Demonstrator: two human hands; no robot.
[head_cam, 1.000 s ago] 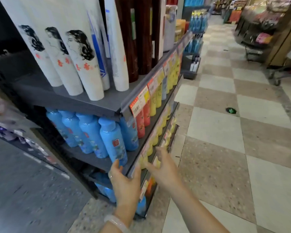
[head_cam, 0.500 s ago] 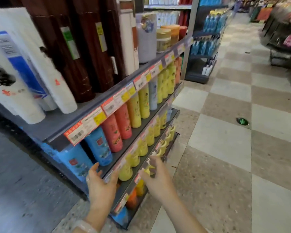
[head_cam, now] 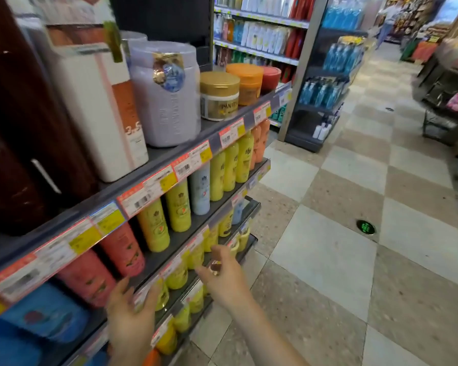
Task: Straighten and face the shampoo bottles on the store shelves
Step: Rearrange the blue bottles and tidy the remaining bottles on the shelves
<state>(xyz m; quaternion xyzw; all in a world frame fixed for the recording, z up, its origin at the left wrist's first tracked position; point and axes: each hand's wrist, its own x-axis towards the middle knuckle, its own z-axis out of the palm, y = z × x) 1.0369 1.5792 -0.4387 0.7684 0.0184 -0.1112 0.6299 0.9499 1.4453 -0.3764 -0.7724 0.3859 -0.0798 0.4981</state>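
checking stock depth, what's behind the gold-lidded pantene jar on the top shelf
Behind the gold-lidded Pantene jar on the top shelf stand an orange-lidded jar and, past it, a red-lidded jar. Only their lids and upper sides show; anything lower down between them is covered.

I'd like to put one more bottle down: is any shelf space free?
A bare grey strip lies on the top shelf in front of the gold-lidded jar. The yellow plastic bottles stand packed side by side, and both hands crowd the lower shelves.
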